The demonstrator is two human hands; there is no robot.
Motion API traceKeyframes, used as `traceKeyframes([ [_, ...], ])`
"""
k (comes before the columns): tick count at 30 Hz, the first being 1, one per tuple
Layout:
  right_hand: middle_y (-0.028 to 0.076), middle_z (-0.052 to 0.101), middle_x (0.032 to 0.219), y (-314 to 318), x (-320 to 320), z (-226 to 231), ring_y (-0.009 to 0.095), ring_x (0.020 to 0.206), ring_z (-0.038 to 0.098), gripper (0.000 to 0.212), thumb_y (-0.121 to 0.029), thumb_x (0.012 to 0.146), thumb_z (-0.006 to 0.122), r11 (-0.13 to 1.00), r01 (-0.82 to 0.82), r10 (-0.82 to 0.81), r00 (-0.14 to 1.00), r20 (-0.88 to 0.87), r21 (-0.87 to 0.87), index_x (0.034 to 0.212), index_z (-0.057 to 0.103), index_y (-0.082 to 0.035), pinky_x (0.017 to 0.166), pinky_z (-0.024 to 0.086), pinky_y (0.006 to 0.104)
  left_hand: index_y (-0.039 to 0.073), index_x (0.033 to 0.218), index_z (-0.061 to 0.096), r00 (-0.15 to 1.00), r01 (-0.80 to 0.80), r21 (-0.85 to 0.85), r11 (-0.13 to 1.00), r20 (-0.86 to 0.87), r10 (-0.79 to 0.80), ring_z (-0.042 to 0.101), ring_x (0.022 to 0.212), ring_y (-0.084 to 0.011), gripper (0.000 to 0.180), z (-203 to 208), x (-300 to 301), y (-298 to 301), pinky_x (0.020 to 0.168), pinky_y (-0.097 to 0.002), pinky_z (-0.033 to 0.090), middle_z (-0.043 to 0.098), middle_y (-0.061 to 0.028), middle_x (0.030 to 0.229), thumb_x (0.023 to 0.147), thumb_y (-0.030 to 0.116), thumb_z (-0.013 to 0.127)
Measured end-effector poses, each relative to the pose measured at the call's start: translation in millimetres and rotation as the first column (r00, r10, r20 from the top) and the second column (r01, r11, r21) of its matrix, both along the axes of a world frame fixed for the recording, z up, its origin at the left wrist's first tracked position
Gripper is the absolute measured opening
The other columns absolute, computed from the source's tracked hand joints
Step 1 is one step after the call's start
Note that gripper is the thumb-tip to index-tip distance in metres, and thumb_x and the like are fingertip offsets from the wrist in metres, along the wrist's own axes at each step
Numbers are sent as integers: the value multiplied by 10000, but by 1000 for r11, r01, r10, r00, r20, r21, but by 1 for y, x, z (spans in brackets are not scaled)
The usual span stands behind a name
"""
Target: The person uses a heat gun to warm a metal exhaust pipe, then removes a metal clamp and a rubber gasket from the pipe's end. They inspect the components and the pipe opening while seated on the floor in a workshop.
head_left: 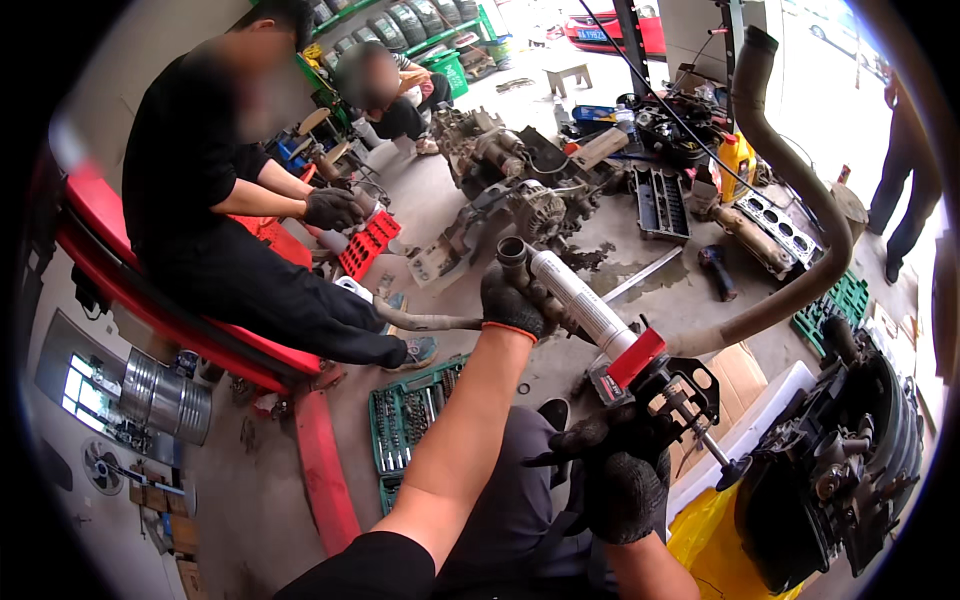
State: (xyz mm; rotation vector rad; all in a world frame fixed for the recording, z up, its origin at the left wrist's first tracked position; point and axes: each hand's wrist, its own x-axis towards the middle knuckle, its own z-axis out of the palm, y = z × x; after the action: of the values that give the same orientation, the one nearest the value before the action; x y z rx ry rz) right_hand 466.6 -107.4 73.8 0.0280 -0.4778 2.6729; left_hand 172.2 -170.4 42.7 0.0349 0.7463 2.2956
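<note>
My left hand (518, 302), in a black glove with an orange cuff, is closed around a brownish metal pipe (512, 255) with an open round end. Beside its fingers lies the tip of a white sealant cartridge, set in a red and black caulking gun (637, 355). My right hand (622, 480), also gloved, is wrapped around the gun's handle near the trigger. The plunger rod (715, 447) sticks out at the gun's back. A long bent pipe (845, 215) curves up behind the gun; whether it joins the pipe in my left hand is hidden.
A gloved co-worker (220, 190) stands at the left; another person (400, 95) crouches behind. Engine parts (540, 205) lie on the floor ahead. An open socket set (395, 425), a power tool (716, 270) and a black manifold (840, 470) lie around me. A red lift arm (325, 470) is at left.
</note>
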Motion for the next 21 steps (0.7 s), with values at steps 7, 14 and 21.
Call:
traceKeyframes([
  [7, 177, 643, 1039, -10, -7, -12, 364, 974, 668, 493, -95, 815, 694, 993, 31, -40, 996, 78, 112, 1265, 517, 2, 920, 560, 536, 141, 886, 611, 923, -365, -82, 927, 96, 372, 587, 575, -202, 325, -6, 10, 2, 521, -399, 510, 587, -24, 687, 970, 432, 493],
  [14, 142, 626, 1113, -12, -1, -12, 284, 1031, 653, 717, 67, 751, 506, 988, -82, 76, 996, 45, 131, 1449, 369, -21, 939, 556, 441, 180, 925, 602, 960, -279, 36, 960, -10, 280, 622, 657, -247, 318, -19, -1, -11, 621, -441, 552, 619, -17, 782, 1004, 454, 461],
  [21, 129, 632, 1116, -16, 5, -12, 238, 1061, 648, 695, 90, 766, 438, 949, -83, 44, 990, 135, 303, 1449, 382, -30, 965, 536, 417, 191, 854, 558, 951, -308, 36, 951, 6, 308, 549, 546, -219, 305, -21, -8, -7, 529, -396, 502, 585, 13, 742, 1022, 424, 456],
])
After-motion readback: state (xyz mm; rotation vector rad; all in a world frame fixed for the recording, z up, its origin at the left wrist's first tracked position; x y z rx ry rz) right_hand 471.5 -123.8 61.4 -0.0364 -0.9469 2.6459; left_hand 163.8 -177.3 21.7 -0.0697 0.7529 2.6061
